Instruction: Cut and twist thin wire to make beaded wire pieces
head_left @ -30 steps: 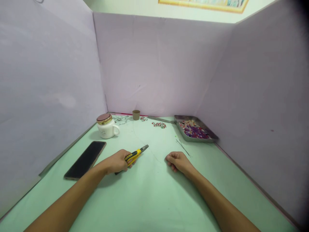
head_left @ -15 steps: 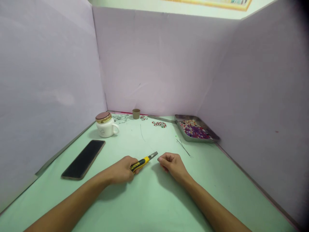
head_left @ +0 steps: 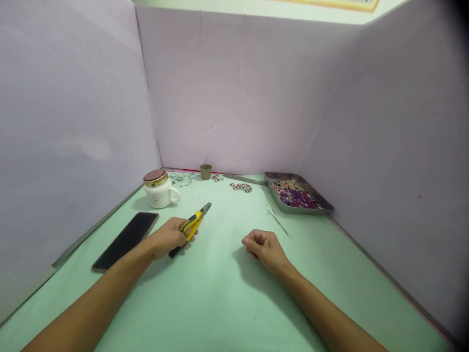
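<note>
My left hand (head_left: 166, 238) is closed round pliers (head_left: 193, 224) with yellow and black handles, held above the green tabletop to the left of centre. Their metal jaws point away and to the right, touching nothing that I can see. To the right, my right hand (head_left: 266, 252) has its thumb and forefinger pinched together. A very thin wire (head_left: 239, 233) shows faintly at its fingertips, with only a short piece visible. A few dark wire lengths (head_left: 279, 224) lie on the table just beyond that hand.
A metal tray (head_left: 301, 210) of coloured beads stands at the back right, beside long metal tools (head_left: 245, 179). Beaded pieces (head_left: 241, 187), a small brown cup (head_left: 205, 172) and wire scraps (head_left: 182, 179) lie at the back. A lidded mug (head_left: 159, 195) and a phone (head_left: 122, 240) are left.
My left hand has drawn the pliers left, away from my right hand, and turned them. The long wire strand seen beyond the hands no longer shows. My right hand has barely moved.
</note>
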Motion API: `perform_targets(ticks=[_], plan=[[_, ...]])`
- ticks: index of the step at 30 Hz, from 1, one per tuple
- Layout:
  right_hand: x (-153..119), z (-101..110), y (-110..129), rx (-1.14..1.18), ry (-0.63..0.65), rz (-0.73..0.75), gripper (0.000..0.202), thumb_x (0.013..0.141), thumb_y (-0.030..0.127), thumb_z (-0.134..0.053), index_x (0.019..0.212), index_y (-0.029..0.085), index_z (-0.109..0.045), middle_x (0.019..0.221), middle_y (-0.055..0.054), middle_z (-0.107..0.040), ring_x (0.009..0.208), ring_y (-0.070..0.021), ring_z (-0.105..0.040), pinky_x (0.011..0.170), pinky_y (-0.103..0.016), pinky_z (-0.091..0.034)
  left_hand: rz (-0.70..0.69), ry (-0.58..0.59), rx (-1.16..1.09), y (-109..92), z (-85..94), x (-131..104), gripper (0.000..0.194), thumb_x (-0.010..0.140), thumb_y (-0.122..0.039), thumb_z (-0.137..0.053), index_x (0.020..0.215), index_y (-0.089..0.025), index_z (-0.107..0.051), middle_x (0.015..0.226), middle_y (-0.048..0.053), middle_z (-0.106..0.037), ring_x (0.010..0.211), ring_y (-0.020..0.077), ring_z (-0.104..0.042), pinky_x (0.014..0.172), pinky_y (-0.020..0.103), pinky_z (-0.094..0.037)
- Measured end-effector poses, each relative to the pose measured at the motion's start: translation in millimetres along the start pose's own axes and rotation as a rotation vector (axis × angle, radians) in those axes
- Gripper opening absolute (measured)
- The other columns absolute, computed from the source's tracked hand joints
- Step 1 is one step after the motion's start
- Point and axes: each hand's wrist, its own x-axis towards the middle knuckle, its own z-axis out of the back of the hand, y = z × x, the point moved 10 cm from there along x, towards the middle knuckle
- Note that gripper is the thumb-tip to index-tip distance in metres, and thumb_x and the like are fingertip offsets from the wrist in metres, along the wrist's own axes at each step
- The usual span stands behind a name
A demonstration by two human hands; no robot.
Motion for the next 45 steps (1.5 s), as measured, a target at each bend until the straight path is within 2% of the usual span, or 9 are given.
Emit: perform_targets(ticks=[4,10,16,22,26,30,34,40,45], plan=[[0,-3,-2,-0.017,0.037,0.005,0.019,0.065,0.029,-0.056,0.052,0.016,-0.052,0.047,0.002,-0.049,0.042,-0.0075,-0.039,0.042,-0.021,-0.03,-0.024,-0.013,-0.026,-4,10.0,-1,0.029,0.048,-0.006,-0.041,0.074,-0.014,-0.052,0.07,0.002,-0.055,0.065,0.0148,-0.052,0.059,0.028,-0.042],[-3,-21,-19,0.049,0.243,-0.13,0.016,0.064,0.029,-0.059,0.066,0.014,-0.056,0.051,0.003,-0.052,0.042,-0.0066,-0.043,0.043,-0.02,-0.034,-0.041,0.036,-0.039,-10,-0.5,-6,0.026,0.049,-0.004,-0.041,0.07,-0.015,-0.051,0.068,0.0,-0.052,0.06,0.0131,-0.05,0.053,0.026,-0.039],[-8,-29,-19,0.162,0.346,-0.167,0.029,0.067,0.036,-0.059,0.083,0.012,-0.058,0.066,-0.003,-0.06,0.051,-0.0077,-0.051,0.051,-0.021,-0.041,-0.039,0.042,-0.012,-13,-13.6,-9,0.029,0.048,-0.004,-0.04,0.072,-0.014,-0.052,0.068,0.001,-0.053,0.06,0.0132,-0.051,0.054,0.025,-0.038],[-2,-26,-15,0.172,0.253,-0.119,0.027,0.064,0.036,-0.063,0.076,0.012,-0.057,0.056,0.002,-0.054,0.042,-0.0062,-0.046,0.041,-0.019,-0.038,-0.011,0.078,-0.014,-8,-39.3,-9,0.028,0.047,-0.006,-0.042,0.072,-0.014,-0.053,0.071,0.002,-0.054,0.062,0.0139,-0.05,0.055,0.026,-0.04],[3,-18,-15,0.133,0.142,-0.105,0.023,0.065,0.036,-0.061,0.069,0.014,-0.056,0.05,0.004,-0.05,0.04,-0.0061,-0.044,0.038,-0.019,-0.037,-0.02,0.096,0.019,-1,-46.1,-8,0.029,0.047,-0.007,-0.044,0.073,-0.014,-0.054,0.071,0.001,-0.054,0.065,0.0154,-0.051,0.057,0.027,-0.041],[5,-13,-14,0.158,0.101,-0.098,0.022,0.064,0.036,-0.061,0.063,0.015,-0.054,0.046,0.005,-0.048,0.037,-0.0058,-0.042,0.037,-0.019,-0.035,-0.041,0.13,0.017,-2,-49.5,-9,0.029,0.048,-0.007,-0.044,0.074,-0.015,-0.054,0.071,0.001,-0.055,0.063,0.0149,-0.051,0.056,0.027,-0.041],[5,-5,-14,0.212,0.059,-0.106,0.02,0.064,0.033,-0.061,0.062,0.015,-0.053,0.044,0.005,-0.048,0.036,-0.0046,-0.039,0.036,-0.017,-0.031,-0.008,0.117,-0.009,-7,-44.9,-10,0.029,0.047,-0.007,-0.042,0.072,-0.014,-0.055,0.071,0.002,-0.056,0.061,0.014,-0.051,0.056,0.027,-0.041],[3,-2,-13,0.205,0.058,-0.089,0.019,0.065,0.031,-0.061,0.062,0.014,-0.053,0.046,0.005,-0.048,0.037,-0.0042,-0.039,0.037,-0.017,-0.031,-0.028,0.01,-0.064,-12,-17.5,-6,0.033,0.047,-0.006,-0.039,0.075,-0.012,-0.055,0.071,0.003,-0.056,0.059,0.0145,-0.053,0.056,0.028,-0.041],[1,-14,-15,0.212,0.168,-0.104,0.02,0.066,0.033,-0.061,0.066,0.014,-0.053,0.05,0.003,-0.051,0.041,-0.0058,-0.044,0.04,-0.018,-0.036,-0.009,0.076,-0.032,-17,-26.2,-13,0.028,0.046,-0.005,-0.039,0.069,-0.014,-0.052,0.066,0.0,-0.054,0.058,0.0131,-0.051,0.052,0.025,-0.039]])
